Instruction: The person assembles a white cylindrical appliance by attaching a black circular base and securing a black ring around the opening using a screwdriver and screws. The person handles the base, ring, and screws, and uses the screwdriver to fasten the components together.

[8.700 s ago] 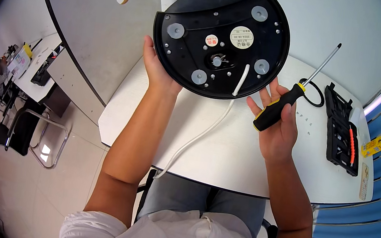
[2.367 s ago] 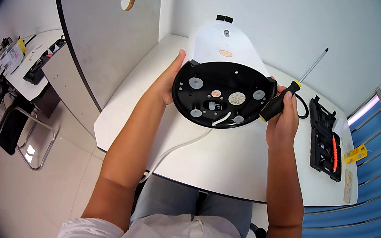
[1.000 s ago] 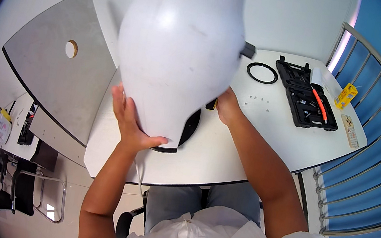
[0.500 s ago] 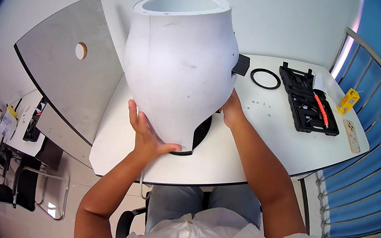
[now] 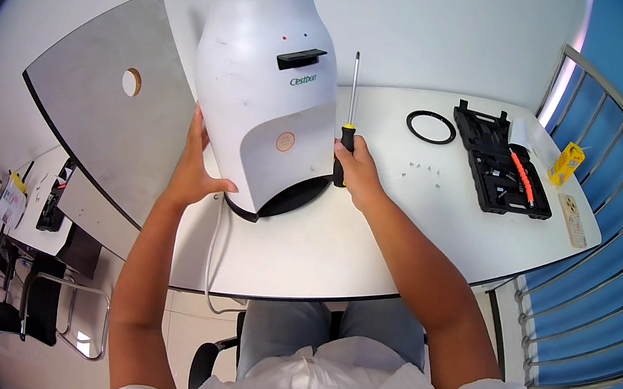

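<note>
Left hand (image 5: 194,172): fingers along the side of the white dispenser (image 5: 261,100), thumb across its front just above the black base (image 5: 295,198). Right hand (image 5: 360,173): fist round the screwdriver (image 5: 347,134), tip up, at the dispenser's lower right edge. Dispenser sits between my hands, front partly toward me, leaning left. Can't tell if the base is flat on the table (image 5: 351,256).

Step reads as steadying/handling the dispenser. Notes: my left should carry most of the load, right is half busy with the tool. Better grip low on both sides; it looks top-heavy. Tip pointing away from my face and off the shell, or it'll scratch. Don't pull on the black spout (image 5: 299,59). Mind the white cord (image 5: 211,260) just below my left hand, hanging off the edge; could get pinched under the base.

Right of my right hand: small loose screws, by the look, so no sweeping the forearm across. Black ring (image 5: 408,123) beyond them, then the tool case (image 5: 481,180) farther right.
</note>
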The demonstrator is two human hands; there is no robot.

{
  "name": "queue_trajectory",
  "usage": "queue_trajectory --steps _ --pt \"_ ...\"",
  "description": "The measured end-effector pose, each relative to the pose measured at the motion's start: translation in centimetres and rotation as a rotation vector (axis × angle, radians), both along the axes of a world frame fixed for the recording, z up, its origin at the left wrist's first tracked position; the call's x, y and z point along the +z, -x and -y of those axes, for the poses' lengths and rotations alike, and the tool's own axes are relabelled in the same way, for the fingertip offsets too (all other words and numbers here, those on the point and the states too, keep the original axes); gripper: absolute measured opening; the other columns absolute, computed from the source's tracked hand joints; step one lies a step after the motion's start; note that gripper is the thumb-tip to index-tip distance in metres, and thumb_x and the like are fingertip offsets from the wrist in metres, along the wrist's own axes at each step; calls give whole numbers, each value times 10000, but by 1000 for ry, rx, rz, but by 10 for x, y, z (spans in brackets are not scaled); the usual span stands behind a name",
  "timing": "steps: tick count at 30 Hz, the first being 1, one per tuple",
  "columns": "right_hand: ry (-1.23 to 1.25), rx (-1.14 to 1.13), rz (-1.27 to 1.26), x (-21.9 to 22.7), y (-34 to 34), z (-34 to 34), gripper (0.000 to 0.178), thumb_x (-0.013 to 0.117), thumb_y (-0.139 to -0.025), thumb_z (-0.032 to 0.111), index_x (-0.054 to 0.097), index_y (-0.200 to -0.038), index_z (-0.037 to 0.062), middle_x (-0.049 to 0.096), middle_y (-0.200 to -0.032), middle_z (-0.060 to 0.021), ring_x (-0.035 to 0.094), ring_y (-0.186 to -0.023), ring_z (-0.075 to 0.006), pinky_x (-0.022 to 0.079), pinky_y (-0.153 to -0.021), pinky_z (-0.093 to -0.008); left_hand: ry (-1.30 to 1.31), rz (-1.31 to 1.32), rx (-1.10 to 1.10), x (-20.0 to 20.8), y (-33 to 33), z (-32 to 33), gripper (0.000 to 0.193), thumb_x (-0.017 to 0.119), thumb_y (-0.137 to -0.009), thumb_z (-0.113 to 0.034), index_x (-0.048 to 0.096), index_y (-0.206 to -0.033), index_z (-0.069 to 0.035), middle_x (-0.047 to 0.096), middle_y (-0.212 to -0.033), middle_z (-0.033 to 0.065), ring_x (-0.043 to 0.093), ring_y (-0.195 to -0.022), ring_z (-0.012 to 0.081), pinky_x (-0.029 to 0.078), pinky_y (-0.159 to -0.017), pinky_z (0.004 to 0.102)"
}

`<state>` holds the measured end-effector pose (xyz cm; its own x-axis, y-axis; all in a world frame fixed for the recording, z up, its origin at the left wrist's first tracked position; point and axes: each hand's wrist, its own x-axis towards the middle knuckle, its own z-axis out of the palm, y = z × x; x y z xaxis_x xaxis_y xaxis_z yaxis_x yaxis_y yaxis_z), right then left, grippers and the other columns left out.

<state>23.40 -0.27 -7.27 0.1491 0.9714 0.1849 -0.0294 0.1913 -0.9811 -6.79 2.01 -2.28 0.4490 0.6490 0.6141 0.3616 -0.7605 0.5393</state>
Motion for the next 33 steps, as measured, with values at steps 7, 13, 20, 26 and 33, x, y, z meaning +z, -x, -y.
queue_trajectory --steps 7,13,20,26,33 --pt "101 64 -60 -1 -8 -4 228 496 -958 255 489 -1090 70 587 -1057 -48 563 -968 -132 451 -810 -280 101 25 32 -26 1 25 1522 876 -459 -506 -221 -1437 -109 17 -1540 157 153 -1405 352 157 -1128 494" --pt "-60 73 -170 47 -19 -19 240 488 -955 221 475 -1094 26 620 -1061 -100 580 -952 -167 455 -835 -311 285 354 26 -14 -37 61 1422 848 -575 -385 -253 -1423 -84 -6 -1531 167 118 -1408 331 201 -1100 493" --pt "-6 125 -198 132 -11 -25 231 524 -925 269 535 -1025 61 598 -1010 -56 544 -928 -143 411 -832 -303 145 431 249 4 -76 57 1206 759 -652 -180 -142 -1433 2 104 -1477 218 188 -1367 342 199 -1104 447" --pt "-160 157 -432 111 -10 -15 188 518 -944 245 546 -989 64 574 -956 -43 536 -888 -139 435 -785 -289 -64 236 256 3 -55 48 1137 724 -676 -167 -101 -1445 -22 137 -1464 212 189 -1368 338 193 -1106 438" --pt "-103 182 -609 86 6 5 444 306 -984 205 329 -1379 6 392 -1407 -108 373 -1295 -239 289 -1081 -392 -514 -120 271 22 -11 26 1217 810 -609 -126 -51 -1468 -83 -34 -1521 228 127 -1393 408 192 -1117 479"
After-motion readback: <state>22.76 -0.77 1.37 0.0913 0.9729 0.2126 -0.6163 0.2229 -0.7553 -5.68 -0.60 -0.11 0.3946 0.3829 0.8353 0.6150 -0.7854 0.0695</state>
